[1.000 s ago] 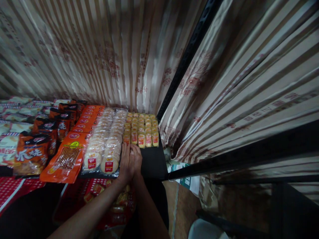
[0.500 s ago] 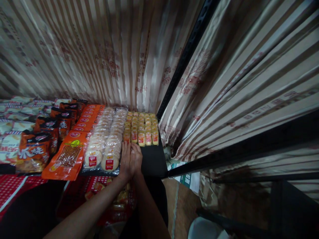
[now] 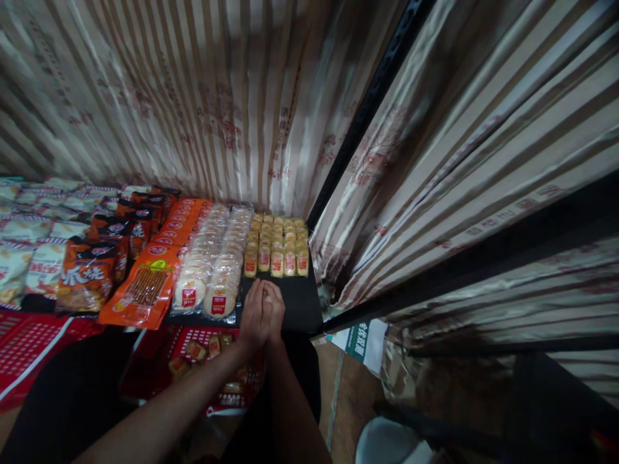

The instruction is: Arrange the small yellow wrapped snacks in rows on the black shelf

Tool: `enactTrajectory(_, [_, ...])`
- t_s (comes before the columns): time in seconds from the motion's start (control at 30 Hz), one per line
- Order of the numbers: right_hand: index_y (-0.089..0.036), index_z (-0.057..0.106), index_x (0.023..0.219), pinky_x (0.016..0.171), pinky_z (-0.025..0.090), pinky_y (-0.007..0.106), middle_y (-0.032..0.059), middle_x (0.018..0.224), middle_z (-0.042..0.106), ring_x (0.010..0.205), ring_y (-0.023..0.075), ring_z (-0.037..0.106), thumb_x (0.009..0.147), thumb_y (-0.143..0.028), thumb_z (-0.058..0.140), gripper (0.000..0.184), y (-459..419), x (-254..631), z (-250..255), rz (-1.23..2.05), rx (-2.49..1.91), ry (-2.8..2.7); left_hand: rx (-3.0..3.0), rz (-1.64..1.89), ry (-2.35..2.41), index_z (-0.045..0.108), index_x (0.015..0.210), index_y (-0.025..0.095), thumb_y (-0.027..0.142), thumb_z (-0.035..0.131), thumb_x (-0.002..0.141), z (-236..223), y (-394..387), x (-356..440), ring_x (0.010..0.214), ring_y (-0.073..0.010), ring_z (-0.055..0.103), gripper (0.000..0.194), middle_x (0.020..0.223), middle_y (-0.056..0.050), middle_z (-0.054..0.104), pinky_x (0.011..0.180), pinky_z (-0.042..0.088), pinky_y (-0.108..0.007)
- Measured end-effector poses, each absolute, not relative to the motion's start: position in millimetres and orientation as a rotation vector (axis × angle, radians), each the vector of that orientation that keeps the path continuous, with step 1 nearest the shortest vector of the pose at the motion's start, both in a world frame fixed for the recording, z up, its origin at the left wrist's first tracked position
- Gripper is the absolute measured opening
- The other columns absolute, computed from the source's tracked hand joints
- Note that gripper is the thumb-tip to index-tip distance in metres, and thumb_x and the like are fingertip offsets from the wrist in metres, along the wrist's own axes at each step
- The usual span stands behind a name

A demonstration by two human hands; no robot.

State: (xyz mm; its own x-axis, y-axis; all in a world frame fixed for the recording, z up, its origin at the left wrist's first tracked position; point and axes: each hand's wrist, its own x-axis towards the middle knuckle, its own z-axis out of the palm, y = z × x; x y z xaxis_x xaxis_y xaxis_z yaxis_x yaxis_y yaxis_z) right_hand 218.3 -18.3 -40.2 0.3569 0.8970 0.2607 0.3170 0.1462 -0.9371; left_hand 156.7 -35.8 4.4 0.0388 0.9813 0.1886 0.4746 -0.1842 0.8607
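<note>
The left hand [image 3: 252,316] and right hand [image 3: 273,314] lie flat, pressed side by side, holding nothing, on the black shelf [image 3: 300,303] near its front edge. Beside them, the rice cracker packs [image 3: 213,270] run lengthwise from front edge to back.

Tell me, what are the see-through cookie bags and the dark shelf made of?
The cookie bags look like thin clear plastic: glossy, with the round cakes showing through. The shelf beneath both hands seems painted metal or coated board, matte black; too dark to say which.
</note>
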Motion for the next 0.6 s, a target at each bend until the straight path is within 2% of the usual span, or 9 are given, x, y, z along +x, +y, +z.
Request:
enactTrajectory(0.23, [-0.017,0.064,0.097,0.089,0.045,0.031,0.0077,0.099,0.063,0.097,0.0175,0.057,0.084,-0.020,0.037,0.030,-43.3,217.6,-34.9,0.610,-1.440,-1.206,1.802,1.044,1.479,0.050,0.125,0.014,0.024,0.031,0.086,7.3,-57.7,154.5,0.122,-0.0254,0.045,0.045,0.125,-0.015,0.054,0.105,0.033,-0.042])
enactTrajectory(0.47, [-0.016,0.065,0.089,0.086,0.045,0.032,0.0079,0.098,0.063,0.093,0.0184,0.058,0.083,-0.026,0.042,0.027,-77.8,207.5,-26.4,0.562,-1.466,-1.191,1.888,1.064,1.411,0.047,0.123,0.009,0.017,0.034,0.081,-5.4,-88.0,136.6,0.119,-0.0242,0.044,0.045,0.127,-0.017,0.050,0.102,0.035,-0.045])
enactTrajectory(0.6, [-0.018,0.065,0.085,0.086,0.045,0.031,0.0067,0.095,0.064,0.092,0.0179,0.058,0.085,-0.027,0.038,0.028,-101.1,193.8,-31.6,0.601,-1.454,-1.204,1.871,1.068,1.432,0.045,0.122,0.009,0.018,0.035,0.081,-8.9,-111.2,117.6,0.118,-0.0217,0.044,0.043,0.125,-0.016,0.047,0.102,0.037,-0.042])
